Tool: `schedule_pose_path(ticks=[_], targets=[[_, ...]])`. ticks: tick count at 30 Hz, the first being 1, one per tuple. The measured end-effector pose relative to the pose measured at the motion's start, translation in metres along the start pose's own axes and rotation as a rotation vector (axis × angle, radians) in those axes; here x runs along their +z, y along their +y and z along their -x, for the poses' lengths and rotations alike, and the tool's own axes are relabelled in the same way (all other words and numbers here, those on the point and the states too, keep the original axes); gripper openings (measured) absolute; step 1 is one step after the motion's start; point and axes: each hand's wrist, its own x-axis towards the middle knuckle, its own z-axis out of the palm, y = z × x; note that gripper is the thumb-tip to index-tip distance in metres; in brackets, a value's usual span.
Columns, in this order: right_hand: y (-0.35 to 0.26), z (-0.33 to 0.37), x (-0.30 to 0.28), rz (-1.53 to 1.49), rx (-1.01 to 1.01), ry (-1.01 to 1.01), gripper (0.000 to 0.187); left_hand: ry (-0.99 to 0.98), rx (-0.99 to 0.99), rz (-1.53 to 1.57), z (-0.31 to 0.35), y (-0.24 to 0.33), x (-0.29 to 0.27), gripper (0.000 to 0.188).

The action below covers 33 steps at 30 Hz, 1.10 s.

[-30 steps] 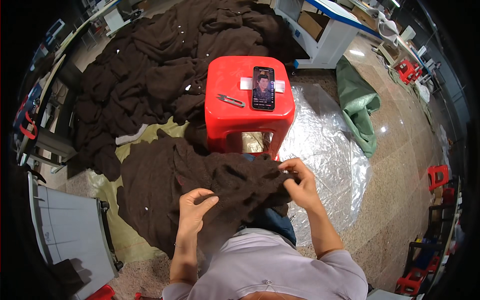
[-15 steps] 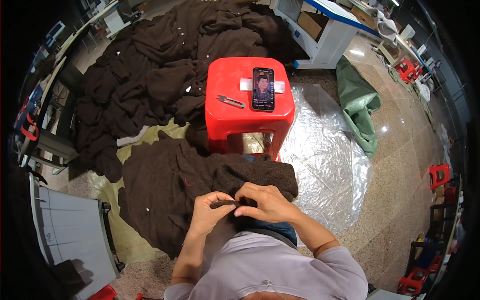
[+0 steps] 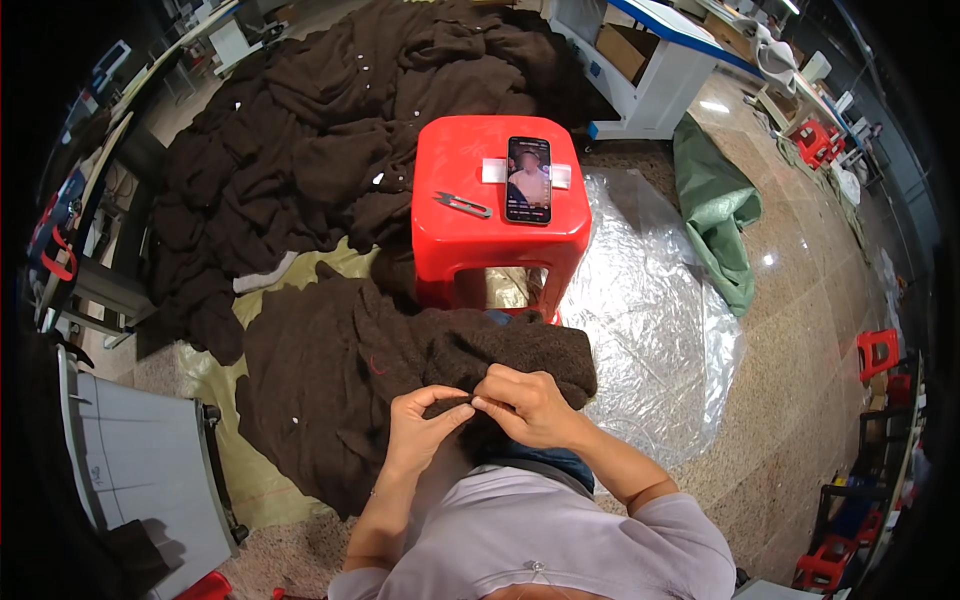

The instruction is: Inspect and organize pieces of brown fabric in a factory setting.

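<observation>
Head view: left hand (image 3: 422, 432) and right hand (image 3: 532, 408) nearly meet, thumbs and fingertips pinching a folded edge of fuzzy brown cloth (image 3: 310, 385). Cloth drapes over the lap, spreading left onto yellow sheeting (image 3: 255, 480). Beyond: smooth, round-cornered red plastic stool (image 3: 450, 240), bearing slim metal snips (image 3: 462, 204) and flat phone (image 3: 529, 182). Crinkled clear film (image 3: 650, 340) to the right.

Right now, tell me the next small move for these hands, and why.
Perhaps hold the brown cloth with the left hand and slide the right hand slightly along its pinched fold, since both hands meet there, thumbs nearly touching.
</observation>
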Motion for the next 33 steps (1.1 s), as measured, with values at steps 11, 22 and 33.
schedule_pose_path(ticks=[11,22,33], targets=[[-0.001,0.001,0.008,0.097,-0.076,0.066,0.012,0.011,0.108,0.052,-0.011,-0.014,0.003,0.012],[0.004,0.004,0.012,0.080,-0.073,0.054,0.015,0.270,0.169,0.081,-0.014,-0.024,0.027,0.023],[0.024,0.031,-0.058,-0.018,0.333,0.051,0.027,-0.013,0.009,0.492,-0.010,0.014,-0.040,0.011]])
